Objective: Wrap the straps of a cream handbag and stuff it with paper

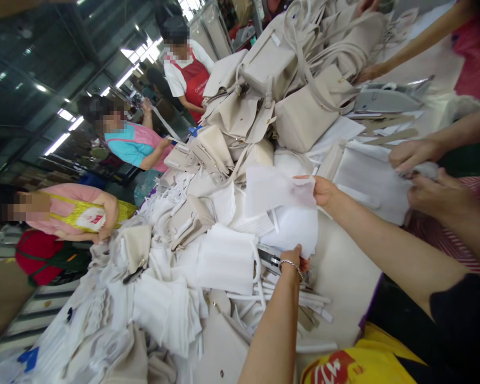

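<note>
Both hands hold a thin white paper sheet above the heaped worktop (344,272): the left hand (294,257) pinches its lower edge, the right hand (324,190) its upper corner; judging by this, spreading it flat calls for keeping it taut.

Single head-worn view, tilted, forward and down, close over the cluttered table (344,277) and the hands.

factory floor, bag assembly or packing line. long white worktable (344,277) heaped with identical cream handbags (304,112) and white fabric dust covers (224,261), piled just beyond the hands. aproned workers (190,74) standing along both sides of it. high industrial roof overhead with strip lights (58,143).
</note>
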The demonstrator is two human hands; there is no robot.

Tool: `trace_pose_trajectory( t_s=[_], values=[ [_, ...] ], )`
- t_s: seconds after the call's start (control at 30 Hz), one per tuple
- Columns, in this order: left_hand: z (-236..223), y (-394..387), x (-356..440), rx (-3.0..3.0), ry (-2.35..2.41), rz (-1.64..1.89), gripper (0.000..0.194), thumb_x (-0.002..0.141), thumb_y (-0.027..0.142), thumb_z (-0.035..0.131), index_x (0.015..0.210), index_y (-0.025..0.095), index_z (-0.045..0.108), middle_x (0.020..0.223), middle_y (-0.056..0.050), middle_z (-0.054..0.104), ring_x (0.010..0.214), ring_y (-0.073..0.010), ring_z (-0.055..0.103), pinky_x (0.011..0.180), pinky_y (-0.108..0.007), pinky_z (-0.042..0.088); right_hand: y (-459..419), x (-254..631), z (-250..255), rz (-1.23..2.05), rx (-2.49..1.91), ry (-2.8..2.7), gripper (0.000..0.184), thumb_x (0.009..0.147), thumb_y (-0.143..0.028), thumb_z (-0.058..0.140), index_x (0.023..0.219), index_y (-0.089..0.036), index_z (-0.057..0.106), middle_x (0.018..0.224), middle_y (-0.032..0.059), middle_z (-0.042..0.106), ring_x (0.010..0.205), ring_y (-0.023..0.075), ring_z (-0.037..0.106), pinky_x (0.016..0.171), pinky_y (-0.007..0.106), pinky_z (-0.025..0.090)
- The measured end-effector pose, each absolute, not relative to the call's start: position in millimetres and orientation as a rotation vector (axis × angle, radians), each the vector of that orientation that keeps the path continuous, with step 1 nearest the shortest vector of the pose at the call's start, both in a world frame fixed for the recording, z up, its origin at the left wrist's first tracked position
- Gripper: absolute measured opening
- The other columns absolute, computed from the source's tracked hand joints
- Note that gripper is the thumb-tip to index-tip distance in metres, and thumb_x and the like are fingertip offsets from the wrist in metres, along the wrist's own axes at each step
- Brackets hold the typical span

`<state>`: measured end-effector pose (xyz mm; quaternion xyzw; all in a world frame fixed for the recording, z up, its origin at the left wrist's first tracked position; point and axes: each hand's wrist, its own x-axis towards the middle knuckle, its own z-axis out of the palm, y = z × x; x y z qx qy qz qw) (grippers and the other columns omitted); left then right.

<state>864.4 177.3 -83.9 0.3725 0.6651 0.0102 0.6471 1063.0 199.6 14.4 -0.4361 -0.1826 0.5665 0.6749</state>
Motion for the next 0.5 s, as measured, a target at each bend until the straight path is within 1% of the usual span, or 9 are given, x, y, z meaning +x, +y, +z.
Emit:
trace_pose_trajectory(
  t_s=[0.07, 0.13, 0.2, 0.27, 0.3, 0.37, 0.4, 0.47, 0.5],
  values=[
    [-71, 176, 854, 0.891, 1.432, -0.081, 0.037, 0.069, 0.05, 0.049, 0.061, 0.013, 0.049, 0.049, -0.004, 0.053, 0.046, -0.014, 0.051, 0.048, -0.028, 0.042, 194, 1057, 24, 1.239, -0.96, -0.413, 0.011, 0.054, -0.018, 0.055, 0.064, -0.015, 0.052, 0.055, 0.0001, 0.057, 0.051, 0.0117, 0.051, 0.051, 0.023, 0.042],
    [-52, 176, 838, 1.001, 1.379, -0.07, 0.042, 0.069, 0.055, 0.046, 0.067, 0.013, 0.05, 0.052, -0.005, 0.054, 0.045, -0.0146, 0.051, 0.049, -0.03, 0.043, 189, 1041, 28, 1.228, -1.024, -0.479, 0.015, 0.05, -0.015, 0.056, 0.064, -0.014, 0.052, 0.052, -0.0028, 0.054, 0.046, 0.0083, 0.047, 0.045, 0.02, 0.037],
    [-28, 175, 814, 1.111, 1.367, 0.149, 0.043, 0.068, 0.055, 0.048, 0.073, 0.013, 0.051, 0.059, -0.005, 0.056, 0.048, -0.0136, 0.052, 0.053, -0.03, 0.045, 183, 1015, 30, 1.22, -1.129, -0.593, 0.013, 0.051, -0.016, 0.056, 0.063, -0.014, 0.051, 0.046, -0.0057, 0.048, 0.04, 0.0054, 0.04, 0.039, 0.017, 0.029],
    [-3, 173, 782, 1.142, 1.334, 0.471, 0.043, 0.067, 0.054, 0.051, 0.081, 0.013, 0.052, 0.074, -0.007, 0.058, 0.06, -0.0128, 0.055, 0.061, -0.029, 0.046, 175, 978, 33, 1.247, -1.24, -0.735, 0.011, 0.053, -0.018, 0.053, 0.063, -0.014, 0.05, 0.042, -0.0079, 0.041, 0.036, 0.004, 0.033, 0.036, 0.017, 0.021],
    [9, 170, 764, 1.121, 1.307, 0.602, 0.045, 0.066, 0.054, 0.052, 0.087, 0.013, 0.051, 0.083, -0.008, 0.057, 0.067, -0.0134, 0.056, 0.065, -0.028, 0.047, 171, 956, 35, 1.282, -1.294, -0.813, 0.01, 0.054, -0.018, 0.052, 0.063, -0.015, 0.049, 0.041, -0.0084, 0.04, 0.035, 0.0039, 0.032, 0.035, 0.017, 0.02],
    [31, 161, 722, 1.038, 1.247, 0.725, 0.054, 0.063, 0.055, 0.055, 0.097, 0.014, 0.048, 0.096, -0.01, 0.054, 0.079, -0.0163, 0.056, 0.069, -0.029, 0.047, 160, 905, 42, 1.379, -1.404, -0.962, 0.007, 0.055, -0.018, 0.048, 0.063, -0.016, 0.048, 0.041, -0.0081, 0.041, 0.035, 0.0048, 0.033, 0.036, 0.018, 0.022],
    [40, 154, 700, 0.987, 1.227, 0.734, 0.058, 0.061, 0.056, 0.055, 0.101, 0.015, 0.046, 0.098, -0.011, 0.053, 0.082, -0.0178, 0.056, 0.068, -0.03, 0.048, 153, 878, 45, 1.416, -1.459, -1.045, 0.007, 0.056, -0.017, 0.045, 0.063, -0.016, 0.047, 0.041, -0.0077, 0.042, 0.035, 0.0056, 0.035, 0.036, 0.018, 0.024],
    [52, 136, 656, 0.901, 1.211, 0.73, 0.062, 0.06, 0.057, 0.056, 0.104, 0.016, 0.043, 0.095, -0.011, 0.053, 0.08, -0.0182, 0.057, 0.065, -0.03, 0.049, 139, 822, 51, 1.42, -1.531, -1.277, 0.008, 0.057, -0.015, 0.042, 0.062, -0.017, 0.048, 0.043, -0.0057, 0.046, 0.039, 0.0074, 0.041, 0.04, 0.019, 0.028],
    [55, 126, 634, 0.883, 1.222, 0.741, 0.06, 0.061, 0.057, 0.055, 0.103, 0.016, 0.044, 0.09, -0.009, 0.054, 0.077, -0.0167, 0.057, 0.063, -0.028, 0.049, 131, 794, 52, 1.387, -1.539, -1.413, 0.008, 0.058, -0.015, 0.041, 0.061, -0.017, 0.048, 0.044, -0.0046, 0.048, 0.042, 0.008, 0.043, 0.042, 0.02, 0.029]
  ],
)
